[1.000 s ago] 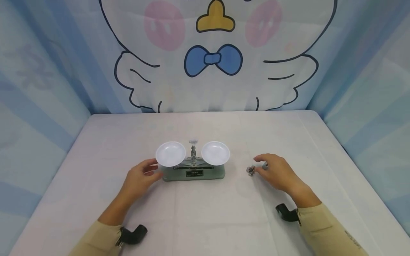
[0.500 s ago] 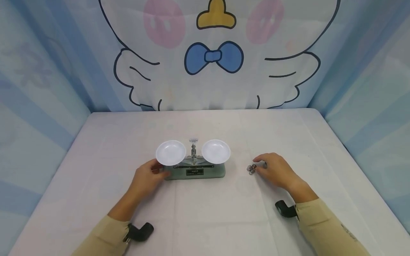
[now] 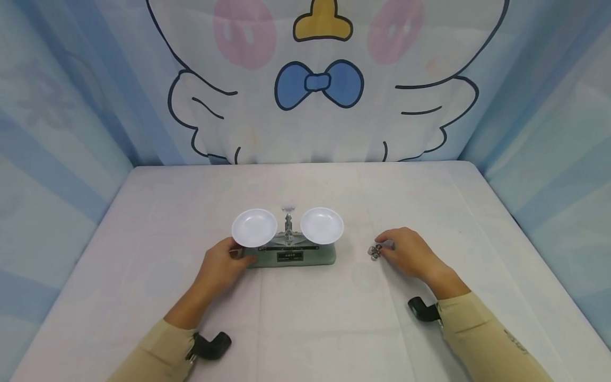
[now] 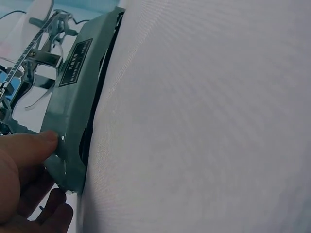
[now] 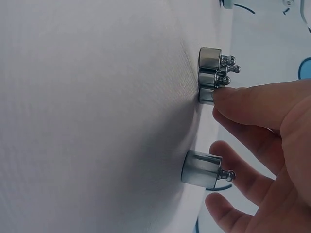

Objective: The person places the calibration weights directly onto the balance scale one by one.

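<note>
Nearest, below the scale, two khaki sleeves run off the bottom edge; dark print on the right one is illegible. Two black angled pieces sit by the cuffs. The left hand grips the left end of the green metal balance scale, thumb on its front, other fingers partly hidden. Its black rectangular label bears pale characters too small to read. Two round white pans flank one silver post. To the scale's right, the right hand's thumb and forefinger pinch a small silver cylindrical weight, its knob hidden, in a cluster of at least four, overlapped and hard to count. One larger silver weight stands apart from them. Beyond the scale, a cartoon backdrop with one blue bow is cut off above.
</note>
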`<state>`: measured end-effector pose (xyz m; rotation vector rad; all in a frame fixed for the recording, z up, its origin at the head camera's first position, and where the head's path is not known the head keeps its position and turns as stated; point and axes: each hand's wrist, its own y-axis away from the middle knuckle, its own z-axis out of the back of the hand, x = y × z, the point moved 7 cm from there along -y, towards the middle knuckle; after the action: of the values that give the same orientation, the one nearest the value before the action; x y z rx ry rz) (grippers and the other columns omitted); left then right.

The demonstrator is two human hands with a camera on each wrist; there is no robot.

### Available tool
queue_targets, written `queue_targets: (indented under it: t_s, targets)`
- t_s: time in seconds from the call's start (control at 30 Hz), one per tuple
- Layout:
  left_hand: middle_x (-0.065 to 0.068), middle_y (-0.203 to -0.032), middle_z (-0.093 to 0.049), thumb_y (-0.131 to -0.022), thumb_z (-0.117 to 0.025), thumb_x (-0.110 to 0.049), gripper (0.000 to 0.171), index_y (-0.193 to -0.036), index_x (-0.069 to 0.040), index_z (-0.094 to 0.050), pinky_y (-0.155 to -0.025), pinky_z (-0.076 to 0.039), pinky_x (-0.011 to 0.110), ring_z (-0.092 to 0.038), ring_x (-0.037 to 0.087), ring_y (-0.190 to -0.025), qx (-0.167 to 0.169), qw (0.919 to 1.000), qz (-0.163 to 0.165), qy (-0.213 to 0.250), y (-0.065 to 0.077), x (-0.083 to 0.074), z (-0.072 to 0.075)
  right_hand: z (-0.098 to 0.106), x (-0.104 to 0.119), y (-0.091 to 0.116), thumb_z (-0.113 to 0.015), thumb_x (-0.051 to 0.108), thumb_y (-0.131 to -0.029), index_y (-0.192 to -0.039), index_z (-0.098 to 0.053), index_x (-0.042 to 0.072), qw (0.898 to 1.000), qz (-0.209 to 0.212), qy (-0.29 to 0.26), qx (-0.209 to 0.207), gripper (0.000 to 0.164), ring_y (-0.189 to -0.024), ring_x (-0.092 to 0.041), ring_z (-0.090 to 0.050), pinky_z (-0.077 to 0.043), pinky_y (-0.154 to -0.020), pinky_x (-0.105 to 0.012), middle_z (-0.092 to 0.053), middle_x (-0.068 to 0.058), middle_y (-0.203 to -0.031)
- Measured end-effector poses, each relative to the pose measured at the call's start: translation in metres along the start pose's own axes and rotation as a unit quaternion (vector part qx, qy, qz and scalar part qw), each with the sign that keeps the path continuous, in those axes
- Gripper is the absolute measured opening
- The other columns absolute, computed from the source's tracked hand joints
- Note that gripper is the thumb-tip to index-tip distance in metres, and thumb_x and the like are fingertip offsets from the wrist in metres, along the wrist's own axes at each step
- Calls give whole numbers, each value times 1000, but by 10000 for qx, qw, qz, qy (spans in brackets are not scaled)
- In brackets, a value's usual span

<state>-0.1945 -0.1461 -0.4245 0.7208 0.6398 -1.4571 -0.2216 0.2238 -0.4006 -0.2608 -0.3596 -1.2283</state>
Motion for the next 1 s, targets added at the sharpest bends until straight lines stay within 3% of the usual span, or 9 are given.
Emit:
queue_targets:
  t_s: [0.43, 0.63, 0.8, 1.0]
  targets:
    - [25, -124, -63, -86, -77, -12, 49, -128, 8, -59, -99, -49, 53, -59, 41, -118, -68, 9997, -168, -187, -4, -2, -2, -2, -3, -1, -66, 2, -89, -100, -74, 3, 10000, -26, -42, -2, 14, -105, -40, -63, -49, -91, -55, -72, -11, -99]
    - [25, -123, -64, -87, -77, -13, 49, -128, 7, -60, -98, -49, 53, -59, 41, -117, -71, 9997, -132, -207, -3, -1, -2, 4, 0, 1, -66, 5, -91, -104, -73, 3, 9999, -117, -66, -100, 15, -108, -40, -62, -49, -92, -56, -71, -14, -104]
    - [24, -123, -64, -88, -76, -14, 48, -128, 7, -60, -98, -49, 54, -59, 41, -117, -52, 9997, -53, -250, -2, 0, -1, 18, 12, -1, -64, 8, -93, -107, -72, 1, 9994, -97, -122, -319, 18, -114, -41, -59, -44, -100, -59, -70, -16, -111]
    - [25, -122, -64, -89, -75, -15, 44, -124, 8, -61, -97, -48, 55, -58, 41, -117, -113, 9990, -174, -398, 0, -1, -2, 34, 35, -4, -66, 10, -94, -107, -72, 2, 9978, 181, -167, -618, 17, -114, -37, -60, -46, -100, -57, -70, -14, -111]
